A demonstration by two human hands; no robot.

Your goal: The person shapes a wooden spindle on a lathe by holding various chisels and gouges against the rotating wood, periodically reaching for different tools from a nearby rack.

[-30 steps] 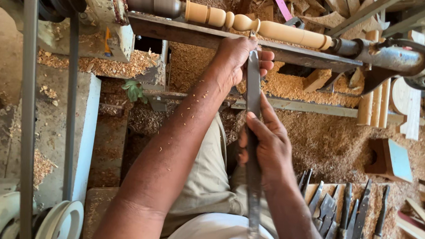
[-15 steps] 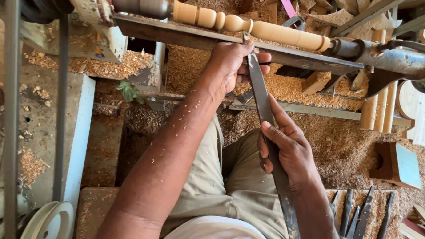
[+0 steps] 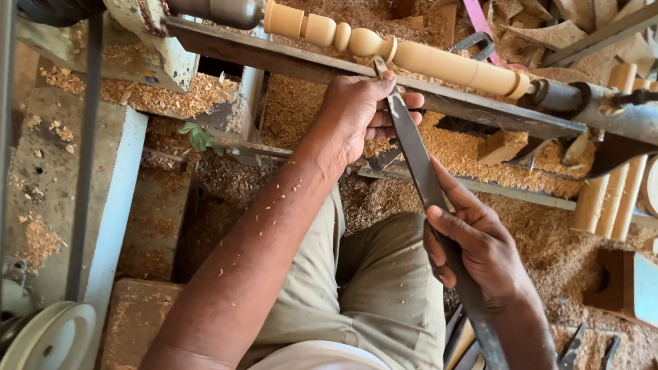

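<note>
**woodnut:** Chisel (image 3: 424,174) placement, anyone? Long flat steel blade, running from low right up to the spindle (image 3: 421,57), the pale turned piece mounted across the top of the lathe.

**shavings42:** Yep. Left hand (image 3: 361,113) sits up front on the metal tool rest (image 3: 333,68), fingers wrapped over the blade right near its tip, so that grip is clenched on the chisel. Tip sits just below the spindle, by a narrow groove next to a bead; can't tell if it's actually touching.

**woodnut:** And the back end?

**shavings42:** Right hand (image 3: 480,245) is closed round the chisel further down, over the lap, well apart from the front hand. Blade passes through both grips in one slanted line.

**woodnut:** Mess level?

**shavings42:** Sawdust (image 3: 483,150) heaped under the rest, more tools (image 3: 586,347) lying lower right, turned pegs (image 3: 613,195) standing at right.
</note>
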